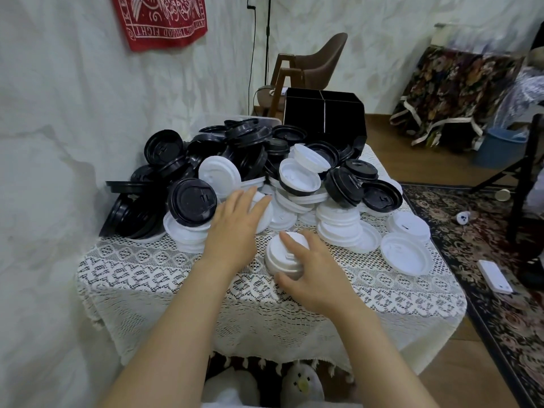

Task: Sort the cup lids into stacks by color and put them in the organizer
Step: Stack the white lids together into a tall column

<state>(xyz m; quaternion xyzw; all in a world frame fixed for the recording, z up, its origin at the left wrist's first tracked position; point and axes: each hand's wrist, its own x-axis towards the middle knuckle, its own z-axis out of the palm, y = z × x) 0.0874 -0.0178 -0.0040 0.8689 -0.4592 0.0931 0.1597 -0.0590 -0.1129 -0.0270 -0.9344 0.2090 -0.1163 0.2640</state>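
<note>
black lids [192, 201]: thin moulded plastic, semi-gloss, sheen on rims; white lids [406, 257]: same plastic, matt, smooth; desk cloth [164, 275]: off-white crocheted lace, openwork, rough, tasselled edge; organizer [323, 113]: black, smooth matt panels; chair [321, 57]: wood frame, brown matt upholstery; floor [385, 134]: wood, satin finish; rug [500, 304]: patterned woven pile

A home, a lived-in room: lace cloth [176, 278] over the desk, patterned rug [471, 231] at right, brown chair [321, 60] at top centre, red banner [160, 20] hung upper left.
</note>
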